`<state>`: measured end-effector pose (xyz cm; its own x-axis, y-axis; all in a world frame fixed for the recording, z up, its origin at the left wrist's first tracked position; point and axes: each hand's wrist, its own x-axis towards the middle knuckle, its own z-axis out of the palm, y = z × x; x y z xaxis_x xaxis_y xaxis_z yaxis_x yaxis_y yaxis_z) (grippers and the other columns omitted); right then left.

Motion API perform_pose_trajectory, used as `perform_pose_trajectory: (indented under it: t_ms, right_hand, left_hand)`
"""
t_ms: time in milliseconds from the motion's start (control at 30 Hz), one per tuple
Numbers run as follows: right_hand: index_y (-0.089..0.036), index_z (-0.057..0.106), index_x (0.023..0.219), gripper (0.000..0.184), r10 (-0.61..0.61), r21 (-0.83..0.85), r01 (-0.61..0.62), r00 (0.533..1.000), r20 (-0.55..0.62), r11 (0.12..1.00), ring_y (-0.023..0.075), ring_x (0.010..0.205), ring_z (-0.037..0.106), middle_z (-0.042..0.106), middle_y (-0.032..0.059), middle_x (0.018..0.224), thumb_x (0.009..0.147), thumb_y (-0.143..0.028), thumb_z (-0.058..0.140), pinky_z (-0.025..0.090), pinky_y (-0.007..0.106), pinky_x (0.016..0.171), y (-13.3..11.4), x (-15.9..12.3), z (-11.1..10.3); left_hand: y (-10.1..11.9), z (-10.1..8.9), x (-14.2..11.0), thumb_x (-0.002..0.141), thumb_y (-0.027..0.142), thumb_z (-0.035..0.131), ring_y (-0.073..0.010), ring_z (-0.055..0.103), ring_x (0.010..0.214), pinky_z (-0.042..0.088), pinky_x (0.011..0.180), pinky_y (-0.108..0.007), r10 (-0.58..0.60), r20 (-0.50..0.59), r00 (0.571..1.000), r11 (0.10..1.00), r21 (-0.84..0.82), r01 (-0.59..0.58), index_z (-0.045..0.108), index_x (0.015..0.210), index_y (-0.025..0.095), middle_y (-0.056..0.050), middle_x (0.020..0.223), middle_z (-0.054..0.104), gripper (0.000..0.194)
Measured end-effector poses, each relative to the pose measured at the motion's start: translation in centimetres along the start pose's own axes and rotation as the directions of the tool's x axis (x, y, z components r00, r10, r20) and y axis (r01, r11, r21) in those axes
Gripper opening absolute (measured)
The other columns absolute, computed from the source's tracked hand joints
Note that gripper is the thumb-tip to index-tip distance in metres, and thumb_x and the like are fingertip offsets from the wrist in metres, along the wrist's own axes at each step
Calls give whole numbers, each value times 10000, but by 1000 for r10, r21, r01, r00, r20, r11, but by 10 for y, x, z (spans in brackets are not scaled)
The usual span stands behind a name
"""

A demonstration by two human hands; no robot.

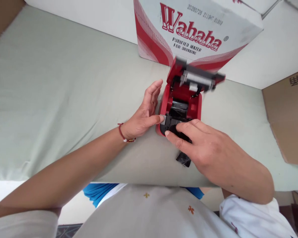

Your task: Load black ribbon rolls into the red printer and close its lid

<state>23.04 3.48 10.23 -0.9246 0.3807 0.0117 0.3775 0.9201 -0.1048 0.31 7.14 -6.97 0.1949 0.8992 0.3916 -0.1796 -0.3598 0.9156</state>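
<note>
A small red machine (198, 107), which looks like a compact label printer, stands on the cloth with its hinged lid (196, 79) raised. Inside lies a roll of shiny black film (179, 109). From its front a strip of black film (183, 159) hangs down onto the cloth. My left hand (145, 114) is at the machine's left side, fingers stretched out, its thumb resting on the front left corner. Over the front opening, my right hand (201, 142) has its thumb and index finger curled at the film near the black front edge; its other fingers are hidden beneath the hand.
Behind the machine stands a white and red water carton (196, 29), close to the raised lid. A brown cardboard box (288, 115) is on the right, and another brown box (5, 16) shows at the top left. Pale green cloth (52, 89) covers the table.
</note>
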Motion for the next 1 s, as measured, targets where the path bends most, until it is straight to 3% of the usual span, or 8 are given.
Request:
perform_pose_trajectory:
  t_ms: [100,167,267,367,500,667,867,1000]
  right_hand:
    - [-145,703,1392,477,13,123,-13,1000,3,992,261,1001,652,746,150,1222,997,-47,454,588,382,737,13,2,-6]
    - [-191,743,1317,391,100,147,-93,994,-40,985,246,1017,689,775,114,1166,1046,-115,471,586,375,803,27,8,-8]
    - [-203,787,1192,328,341,-23,-342,939,-43,939,261,943,726,794,106,1108,1057,-192,488,549,390,765,46,23,-3]
    - [-204,788,1166,290,510,-205,-487,856,81,849,275,883,732,787,123,1182,1022,-218,537,456,371,648,57,42,5]
    - [-191,756,1255,323,588,-337,-504,778,222,795,295,920,729,773,140,1241,978,-217,593,365,359,612,57,66,8]
    - [-176,768,1212,314,645,-383,-529,697,313,757,332,1013,719,772,166,1218,938,-233,626,382,366,637,55,83,8]
    - [-187,753,1202,299,655,-221,-620,741,152,753,337,1016,715,766,136,1200,944,-251,616,467,398,741,55,63,14]
    - [-216,739,1228,317,624,78,-620,780,-46,781,217,749,664,770,76,1043,945,-333,659,496,365,715,38,26,-5]
  left_hand:
    - [-1,1,0,858,637,806,-304,256,1679,308,1370,-540,-12,21,1000,999,-43,13,299,1626,429,-36,1778,299,943]
    - [-1,1,0,865,615,807,-311,280,1667,308,1368,-532,-25,32,999,997,-79,28,336,1612,392,-58,1764,323,912]
    - [-2,2,1,870,584,814,-314,309,1649,325,1359,-515,-33,36,999,993,-114,36,358,1598,363,-71,1746,346,886]
    - [-3,2,2,862,552,832,-321,311,1643,340,1350,-515,-38,37,999,989,-139,43,364,1591,359,-72,1735,357,888]
    - [-2,2,2,858,541,837,-341,275,1654,305,1364,-539,-46,36,998,987,-150,51,367,1589,347,-73,1743,337,891]
    - [-1,3,2,881,553,811,-356,276,1654,258,1379,-568,-44,54,998,986,-156,52,346,1596,350,-71,1748,331,876]
    - [-4,2,4,882,563,807,-349,310,1644,306,1363,-564,-10,51,999,988,-156,18,365,1576,350,-74,1719,377,850]
    - [-5,2,4,880,573,803,-338,345,1631,352,1344,-548,-2,46,999,989,-149,9,369,1577,355,-71,1723,382,849]
